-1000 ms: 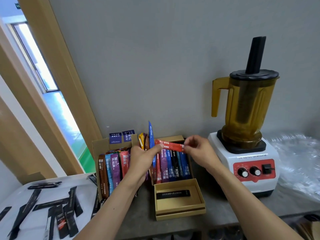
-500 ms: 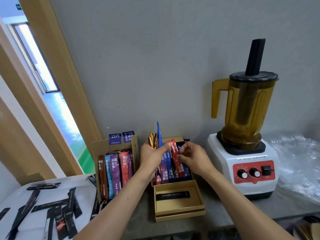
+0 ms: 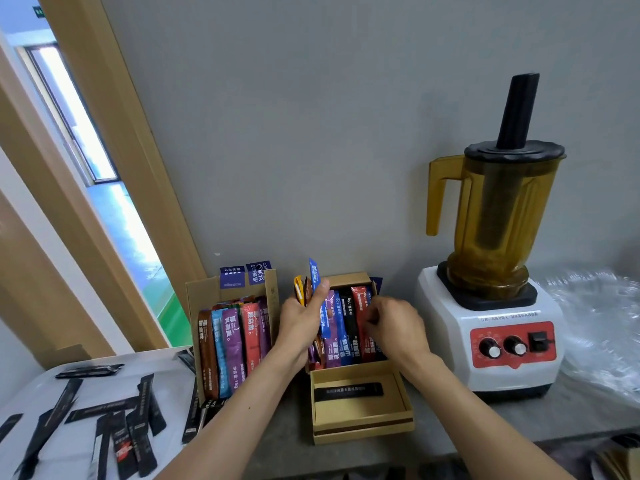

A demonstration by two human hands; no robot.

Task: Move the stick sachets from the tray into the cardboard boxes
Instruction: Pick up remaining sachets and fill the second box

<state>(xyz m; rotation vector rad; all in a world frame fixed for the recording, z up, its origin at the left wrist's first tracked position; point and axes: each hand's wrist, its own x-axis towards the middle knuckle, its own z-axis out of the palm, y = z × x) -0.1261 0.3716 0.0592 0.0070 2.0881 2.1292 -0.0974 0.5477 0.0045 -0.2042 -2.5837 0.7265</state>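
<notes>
Hands: two, left hand [image 3: 300,322] and right hand [image 3: 394,323].
Open upright boxes: two, left box [image 3: 204,292] and right box [image 3: 349,279].
Shallow lid [image 3: 363,424]: one, with one black sachet [image 3: 348,390] inside.
Left-box sachets [image 3: 232,334]: five across front.
Right-box sachets [image 3: 349,320]: at least four showing.
Held sachets [image 3: 314,275]: at least three, in left hand.
Tray [image 3: 166,372]: one.
Loose black sachets [image 3: 65,400]: roughly a dozen, exact number unclear.
Blender [image 3: 485,306]: one, with two knobs [image 3: 491,348].

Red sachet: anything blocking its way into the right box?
Nothing visible. The red sachet already stands in the right box, right hand holding it; the left hand grips its bundle at the box's left edge.
</notes>
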